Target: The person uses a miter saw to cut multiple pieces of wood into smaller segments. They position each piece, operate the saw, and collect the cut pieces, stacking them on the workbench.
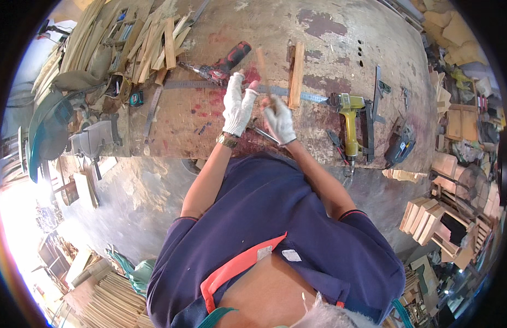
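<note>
My left hand (240, 108), in a white work glove with bare fingertips, is raised over the bench with its fingers apart and nothing in it. Just right of it, my gloved right hand (278, 119) is closed on the lower end of a thin wooden strip (263, 65), which points away from me and is smeared by motion. Beyond my left hand lies a red and black cordless drill (225, 64). A long steel ruler (190, 84) runs behind both hands. Under my right hand lies a metal rod-like tool (264, 135), partly hidden.
To the right are a wooden batten (297, 76), a yellow nail gun (349, 126), pliers (336, 143), a try square (378, 90) and a dark power tool (399, 143). A miter saw (59, 128) and a tape measure (136, 98) stand left, near piled wood strips (149, 46).
</note>
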Action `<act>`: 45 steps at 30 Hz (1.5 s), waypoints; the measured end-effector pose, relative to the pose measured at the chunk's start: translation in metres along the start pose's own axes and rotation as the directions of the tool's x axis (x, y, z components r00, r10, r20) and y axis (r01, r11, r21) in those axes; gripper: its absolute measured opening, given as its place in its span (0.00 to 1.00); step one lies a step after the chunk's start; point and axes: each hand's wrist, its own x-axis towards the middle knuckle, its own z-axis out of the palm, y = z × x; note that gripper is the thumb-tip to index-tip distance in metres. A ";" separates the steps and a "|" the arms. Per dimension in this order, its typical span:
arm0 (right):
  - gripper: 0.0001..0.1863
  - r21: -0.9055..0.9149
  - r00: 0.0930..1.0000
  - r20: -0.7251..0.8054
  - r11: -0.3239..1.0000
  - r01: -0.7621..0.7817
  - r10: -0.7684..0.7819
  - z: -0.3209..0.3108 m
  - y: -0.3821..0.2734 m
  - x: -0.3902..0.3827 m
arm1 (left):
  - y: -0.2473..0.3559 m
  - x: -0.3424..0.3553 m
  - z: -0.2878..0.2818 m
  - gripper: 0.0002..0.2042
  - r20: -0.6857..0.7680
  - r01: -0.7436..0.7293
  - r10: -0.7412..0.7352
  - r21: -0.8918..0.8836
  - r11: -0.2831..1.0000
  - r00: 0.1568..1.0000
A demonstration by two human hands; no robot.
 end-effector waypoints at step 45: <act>0.31 -0.609 0.919 -0.310 0.793 0.004 -0.243 -0.084 0.058 0.050 | -0.064 0.043 -0.072 0.21 0.333 0.474 -0.375 -0.295 0.830 0.865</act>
